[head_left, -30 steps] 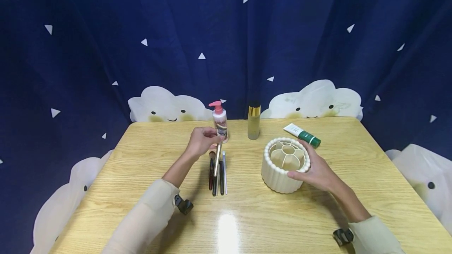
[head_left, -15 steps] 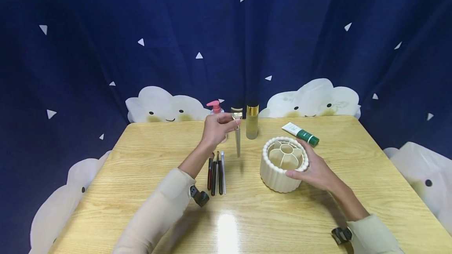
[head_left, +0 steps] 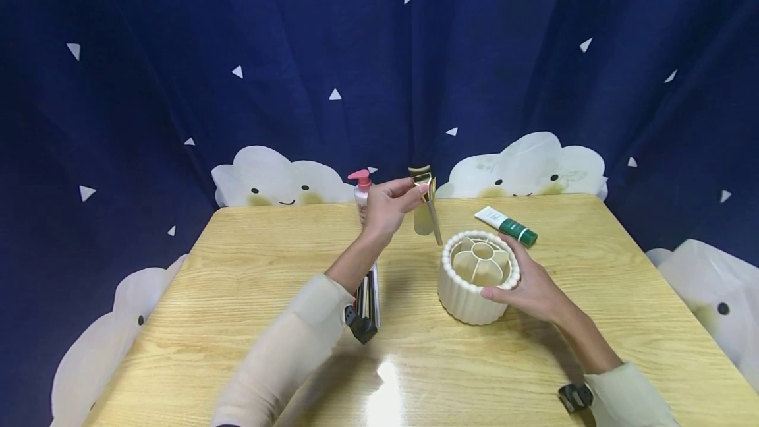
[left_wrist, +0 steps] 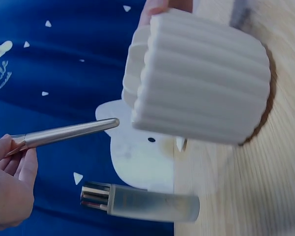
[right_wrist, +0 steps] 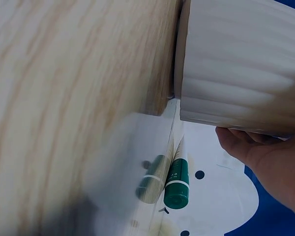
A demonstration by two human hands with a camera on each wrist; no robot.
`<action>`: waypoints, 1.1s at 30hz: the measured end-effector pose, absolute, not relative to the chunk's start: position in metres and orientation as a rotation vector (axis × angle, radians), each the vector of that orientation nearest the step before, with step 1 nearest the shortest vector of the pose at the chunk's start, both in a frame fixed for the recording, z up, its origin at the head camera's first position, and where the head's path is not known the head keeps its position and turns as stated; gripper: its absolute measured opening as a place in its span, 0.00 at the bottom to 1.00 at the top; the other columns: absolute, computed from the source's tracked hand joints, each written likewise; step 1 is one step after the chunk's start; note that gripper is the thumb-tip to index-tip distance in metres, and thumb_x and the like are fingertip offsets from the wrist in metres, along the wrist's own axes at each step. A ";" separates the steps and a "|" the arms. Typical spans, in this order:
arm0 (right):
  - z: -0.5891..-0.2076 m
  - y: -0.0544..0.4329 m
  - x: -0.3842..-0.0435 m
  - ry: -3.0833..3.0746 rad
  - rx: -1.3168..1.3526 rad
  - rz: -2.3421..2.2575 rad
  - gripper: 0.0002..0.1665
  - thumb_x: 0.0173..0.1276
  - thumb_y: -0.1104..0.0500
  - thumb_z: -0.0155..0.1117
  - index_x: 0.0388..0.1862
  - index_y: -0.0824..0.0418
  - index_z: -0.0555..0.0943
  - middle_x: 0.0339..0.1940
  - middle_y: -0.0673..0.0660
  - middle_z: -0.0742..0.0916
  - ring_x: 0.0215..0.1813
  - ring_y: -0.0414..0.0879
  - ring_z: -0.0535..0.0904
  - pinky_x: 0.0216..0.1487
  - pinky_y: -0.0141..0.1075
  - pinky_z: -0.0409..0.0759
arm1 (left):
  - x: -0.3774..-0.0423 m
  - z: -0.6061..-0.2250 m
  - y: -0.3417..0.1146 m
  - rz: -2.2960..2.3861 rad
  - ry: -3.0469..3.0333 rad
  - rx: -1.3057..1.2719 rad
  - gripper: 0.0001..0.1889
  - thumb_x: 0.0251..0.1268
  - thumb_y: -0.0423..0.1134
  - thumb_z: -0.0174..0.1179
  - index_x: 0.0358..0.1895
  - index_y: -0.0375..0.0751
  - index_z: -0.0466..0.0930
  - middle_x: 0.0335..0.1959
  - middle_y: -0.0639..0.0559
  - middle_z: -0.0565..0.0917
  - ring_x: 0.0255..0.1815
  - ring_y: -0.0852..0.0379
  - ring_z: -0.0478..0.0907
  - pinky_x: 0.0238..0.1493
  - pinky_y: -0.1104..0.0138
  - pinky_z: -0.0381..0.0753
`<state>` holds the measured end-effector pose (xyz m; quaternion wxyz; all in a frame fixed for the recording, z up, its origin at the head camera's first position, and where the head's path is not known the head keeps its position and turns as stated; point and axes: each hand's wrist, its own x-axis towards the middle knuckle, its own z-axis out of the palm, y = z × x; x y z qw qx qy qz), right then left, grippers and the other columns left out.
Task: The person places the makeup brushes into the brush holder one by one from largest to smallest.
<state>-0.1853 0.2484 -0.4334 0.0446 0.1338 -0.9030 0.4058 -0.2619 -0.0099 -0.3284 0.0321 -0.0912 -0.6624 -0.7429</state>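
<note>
My left hand [head_left: 388, 206] pinches a makeup brush [head_left: 435, 221] near its metal ferrule, bristles up. Its champagne-coloured handle slants down toward the organizer, the end just beyond the left of the rim. The bristle head shows dark with a pale band in the head view. With thumb and fingers around its right side, my right hand [head_left: 530, 282] grips the round cream organizer [head_left: 468, 302], which stands upright on the table. Fluted walls and a beaded rim surround its petal-shaped compartments. Several more brushes [head_left: 369, 295] lie on the table, partly hidden under my left forearm.
A pump bottle [head_left: 360, 199] with a pink top stands behind my left hand. The gold-collared glass bottle [left_wrist: 152, 204] stands at the back, partly covered by the hand in the head view. A green and white tube [head_left: 506, 225] lies behind the organizer on the wooden table [head_left: 267, 236].
My left hand has carried the brush up and to the right, from above the lying brushes to near the organizer's rim. The right hand keeps its hold on the organizer.
</note>
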 end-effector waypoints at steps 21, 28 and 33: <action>-0.432 0.247 -0.185 -2.756 0.399 1.232 0.63 0.46 0.46 0.77 0.75 0.51 0.49 0.66 0.66 0.72 0.62 0.64 0.72 0.57 0.64 0.70 | -0.259 -0.343 0.036 -2.502 -1.815 -0.322 0.15 0.59 0.26 0.61 0.48 0.22 0.79 0.46 0.27 0.80 0.40 0.55 0.85 0.46 0.65 0.83; -0.432 0.248 -0.185 -2.765 0.382 1.244 0.64 0.47 0.45 0.77 0.76 0.51 0.48 0.66 0.67 0.72 0.61 0.65 0.73 0.57 0.64 0.70 | -0.259 -0.351 0.045 -2.485 -1.888 -0.346 0.15 0.61 0.27 0.60 0.49 0.21 0.78 0.49 0.29 0.80 0.47 0.44 0.82 0.47 0.66 0.83; -0.433 0.249 -0.184 -2.771 0.378 1.233 0.64 0.47 0.45 0.76 0.76 0.49 0.48 0.66 0.67 0.72 0.61 0.66 0.73 0.57 0.65 0.70 | -0.258 -0.361 0.048 -2.424 -1.970 -0.376 0.13 0.61 0.27 0.60 0.46 0.20 0.79 0.45 0.28 0.82 0.44 0.44 0.84 0.45 0.66 0.83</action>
